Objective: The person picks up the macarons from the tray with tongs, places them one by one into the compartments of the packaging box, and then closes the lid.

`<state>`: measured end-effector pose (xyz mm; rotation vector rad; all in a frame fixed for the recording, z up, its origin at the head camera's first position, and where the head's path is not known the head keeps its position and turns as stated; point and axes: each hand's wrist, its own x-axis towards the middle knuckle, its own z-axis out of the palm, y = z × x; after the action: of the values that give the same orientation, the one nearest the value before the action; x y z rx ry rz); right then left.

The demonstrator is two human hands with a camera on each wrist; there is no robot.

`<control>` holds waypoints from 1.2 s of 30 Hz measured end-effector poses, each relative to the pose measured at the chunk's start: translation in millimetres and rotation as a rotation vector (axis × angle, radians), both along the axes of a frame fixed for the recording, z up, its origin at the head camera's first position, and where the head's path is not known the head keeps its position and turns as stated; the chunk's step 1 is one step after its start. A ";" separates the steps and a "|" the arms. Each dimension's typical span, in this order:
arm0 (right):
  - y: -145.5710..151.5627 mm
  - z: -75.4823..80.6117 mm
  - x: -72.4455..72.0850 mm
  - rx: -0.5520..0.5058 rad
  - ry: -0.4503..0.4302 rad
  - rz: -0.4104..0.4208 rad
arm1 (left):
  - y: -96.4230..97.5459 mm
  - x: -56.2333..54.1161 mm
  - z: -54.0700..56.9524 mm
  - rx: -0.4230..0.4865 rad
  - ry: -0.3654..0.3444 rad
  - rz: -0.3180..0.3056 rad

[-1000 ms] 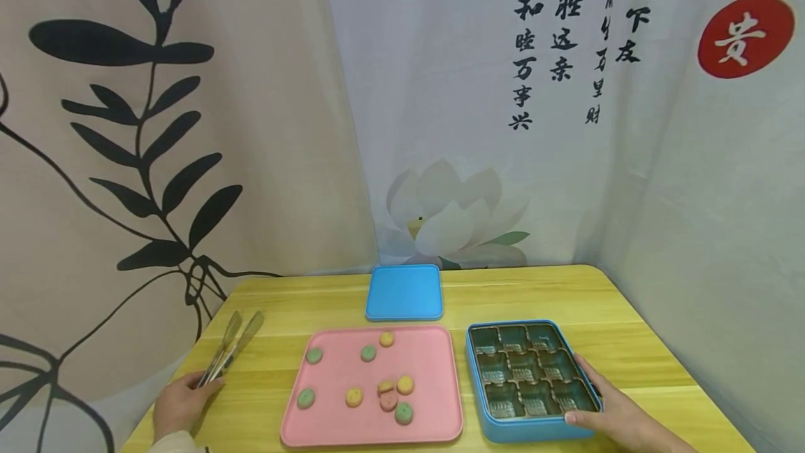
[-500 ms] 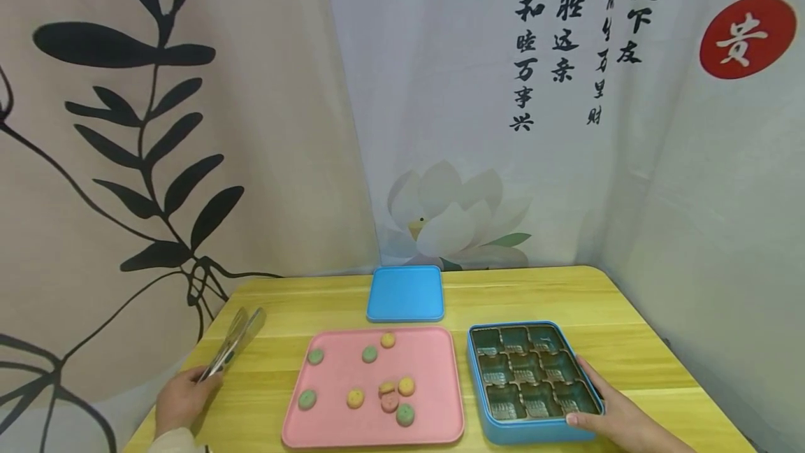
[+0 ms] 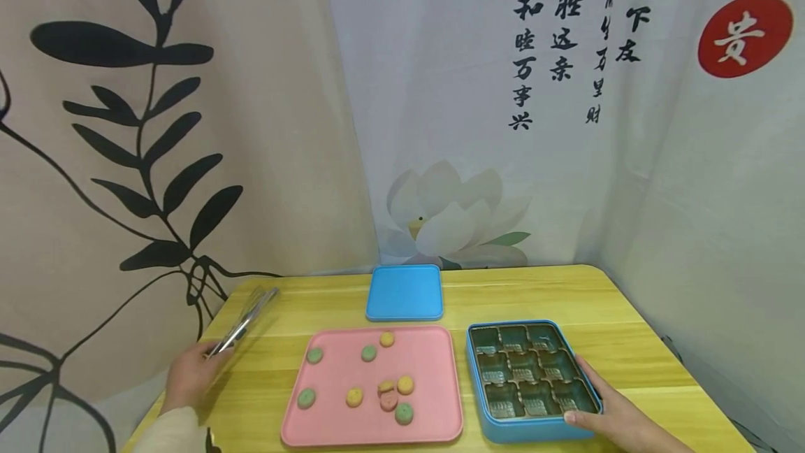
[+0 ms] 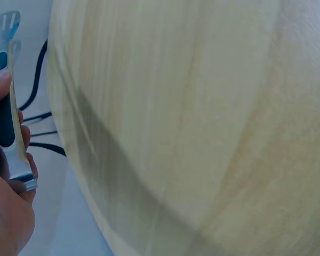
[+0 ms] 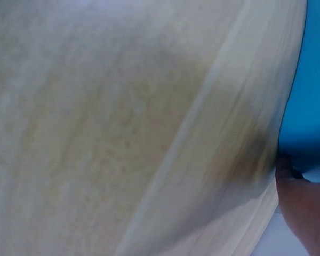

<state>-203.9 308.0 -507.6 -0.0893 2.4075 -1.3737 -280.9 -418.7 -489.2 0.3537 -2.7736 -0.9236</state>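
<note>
At the left of the table my left hand [image 3: 195,372] grips a pair of metal tongs [image 3: 250,321], their tips pointing up and away. In the left wrist view, the thumb lies along the dark grip of the tongs [image 4: 4,114]. On the other side, my right hand [image 3: 619,407] holds a blue box [image 3: 534,430] by its near right corner, thumb on the front rim and fingers along the side wall. A dark insert [image 3: 525,367] with several square compartments, nothing in them, fills the box. The right wrist view shows the thumb [image 5: 304,202] against the blue wall.
Between the hands lies a pink tray [image 3: 333,432] with several small round green, yellow and pink cookies [image 3: 388,400]. A flat blue lid-like piece [image 3: 404,292] lies behind it on the wooden table [image 3: 516,292]. Printed curtains [image 3: 270,124] hang around the table.
My left hand has moved a little forward and right with the tongs, which now look closer together and tilt more to the right. The right hand and box have stayed put.
</note>
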 end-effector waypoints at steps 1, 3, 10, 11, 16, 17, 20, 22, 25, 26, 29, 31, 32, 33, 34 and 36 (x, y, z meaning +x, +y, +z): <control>-0.2 -0.4 0.4 0.006 0.004 -0.001 | 1.4 -0.6 1.8 -0.001 0.003 -0.011; -0.8 -1.2 0.4 0.019 0.012 -0.003 | 5.3 -2.3 5.3 0.002 0.003 -0.021; -5.4 -1.6 0.0 0.027 0.023 -0.016 | 17.3 -7.4 13.3 -0.027 0.048 -0.116; -6.0 -1.8 0.1 0.022 0.023 -0.018 | 19.0 -8.0 14.2 -0.039 0.059 -0.134; -8.3 -2.7 0.6 0.008 0.024 -0.030 | 30.4 -11.1 19.8 -0.059 0.093 -0.210; -8.6 -2.8 0.7 0.006 0.026 -0.032 | 33.6 -11.4 21.4 -0.058 0.099 -0.224; -9.4 -3.2 1.3 0.016 0.035 -0.035 | 43.8 -12.3 25.6 -0.051 0.115 -0.270; -10.0 -3.2 1.4 0.023 0.040 -0.037 | 50.3 -13.3 27.9 -0.038 0.114 -0.292; -10.9 -2.8 1.2 0.034 0.044 -0.038 | 58.6 -15.6 30.3 -0.022 0.100 -0.324; -11.0 -2.6 1.2 0.035 0.044 -0.039 | 61.2 -16.2 30.8 -0.019 0.096 -0.330; -10.7 -2.1 1.1 0.025 0.043 -0.034 | 68.5 -18.7 32.7 -0.015 0.089 -0.360; -10.3 -2.1 1.4 0.018 0.041 -0.031 | 73.2 -20.4 33.9 -0.014 0.087 -0.379; -10.1 -2.2 1.5 0.015 0.039 -0.029 | 75.3 -20.9 34.8 -0.013 0.086 -0.390; -9.9 -2.5 1.5 0.014 0.040 -0.027 | 77.6 -21.2 35.7 -0.012 0.086 -0.399; -9.8 -2.7 1.7 0.017 0.042 -0.026 | 79.6 -21.4 36.3 -0.010 0.087 -0.408; -9.9 -3.2 1.8 0.019 0.042 -0.026 | 83.3 -20.6 37.7 -0.005 0.089 -0.427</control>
<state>-202.1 298.1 -510.8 -0.0827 2.4637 -1.3733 -301.5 -335.4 -451.5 -0.2876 -2.8169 -0.9874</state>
